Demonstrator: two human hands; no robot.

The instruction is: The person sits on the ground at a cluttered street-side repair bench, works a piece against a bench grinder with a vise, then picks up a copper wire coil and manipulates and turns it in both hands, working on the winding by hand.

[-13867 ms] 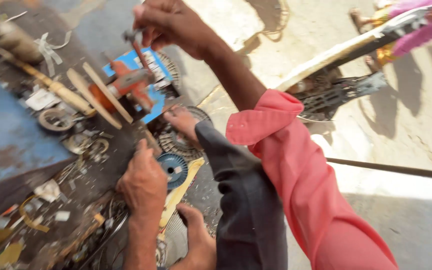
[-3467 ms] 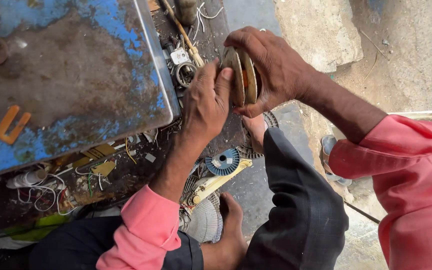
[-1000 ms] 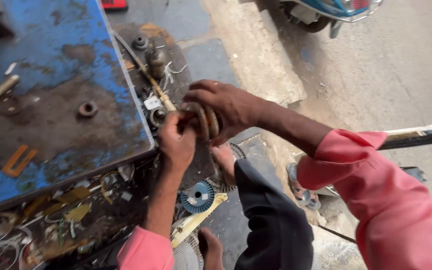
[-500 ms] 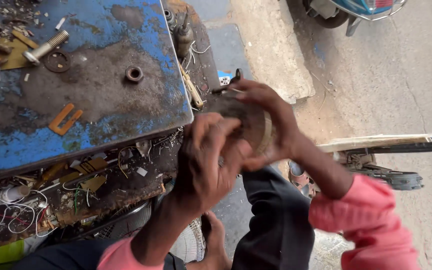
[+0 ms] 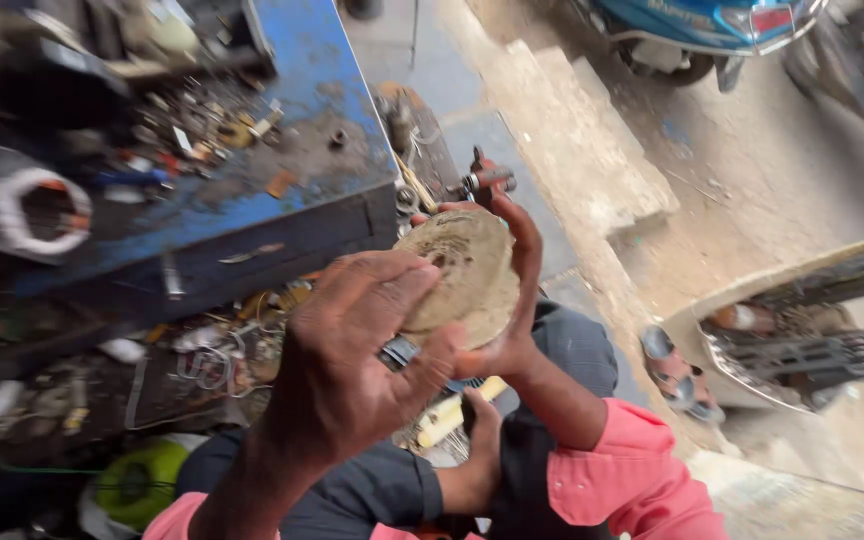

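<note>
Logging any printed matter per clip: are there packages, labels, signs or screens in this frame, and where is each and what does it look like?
No package, sign or screen shows clearly.
Scooter, top right on the street: blue rear panel with a small pale marking, too blurred to tell, beside a red tail light.
Round metal disc, centre, held between left hand and right hand: dusty tan, no label visible.
Blue workbench, upper left: cluttered with small parts, nothing label-like discernible.

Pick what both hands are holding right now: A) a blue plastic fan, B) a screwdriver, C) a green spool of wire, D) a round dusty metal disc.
D: the left hand and right hand both clasp a round dusty metal disc, held up in front of the blue workbench.
</note>
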